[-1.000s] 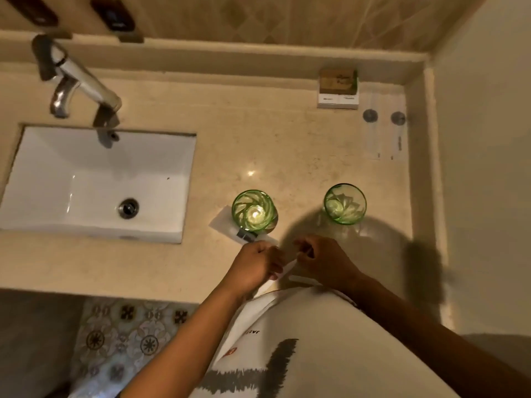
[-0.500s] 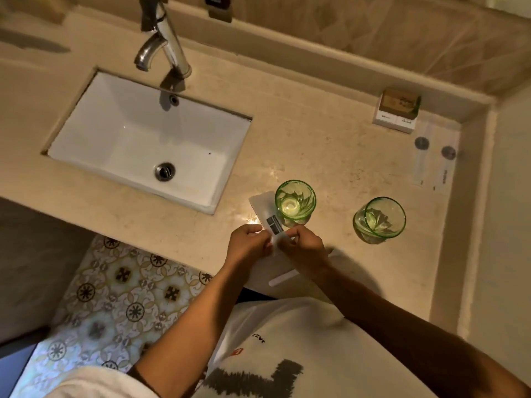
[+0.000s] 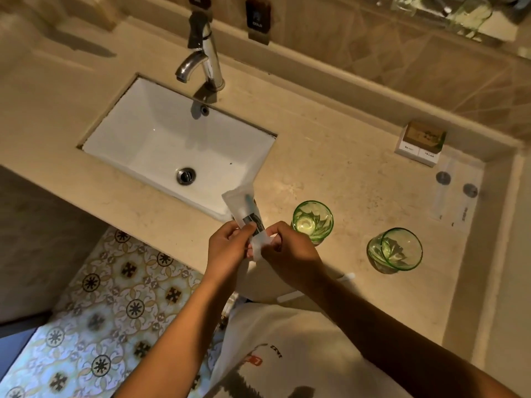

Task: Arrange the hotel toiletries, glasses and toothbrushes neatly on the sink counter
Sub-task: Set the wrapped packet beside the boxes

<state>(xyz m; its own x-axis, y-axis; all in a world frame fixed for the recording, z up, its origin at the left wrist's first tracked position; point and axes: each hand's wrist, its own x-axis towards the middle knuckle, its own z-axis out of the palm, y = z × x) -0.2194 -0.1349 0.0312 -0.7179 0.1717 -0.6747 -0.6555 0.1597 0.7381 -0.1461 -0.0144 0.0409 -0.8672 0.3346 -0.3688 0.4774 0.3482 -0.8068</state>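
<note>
My left hand (image 3: 228, 245) and my right hand (image 3: 287, 251) both pinch the lower end of a white toothbrush packet (image 3: 244, 208), held up over the counter's front edge by the sink corner. A dark brush handle shows through the wrapper. Two green glasses stand upright on the counter: one (image 3: 312, 219) just right of my hands, the other (image 3: 395, 252) farther right. At the back right corner sit small toiletry boxes (image 3: 421, 143), and beside them lie two clear packets with round grey caps (image 3: 457, 193). Another white item (image 3: 290, 295) lies at the counter edge under my right arm.
The white sink basin (image 3: 161, 145) with a chrome tap (image 3: 207, 64) fills the left of the beige counter (image 3: 344, 173). A raised ledge and tiled wall run behind. A wall closes the counter on the right. Patterned floor tiles (image 3: 115, 311) show below.
The packet has come off the counter beside the near glass and now stands lifted between both hands. The view has swung left, bringing more of the sink and floor into sight.
</note>
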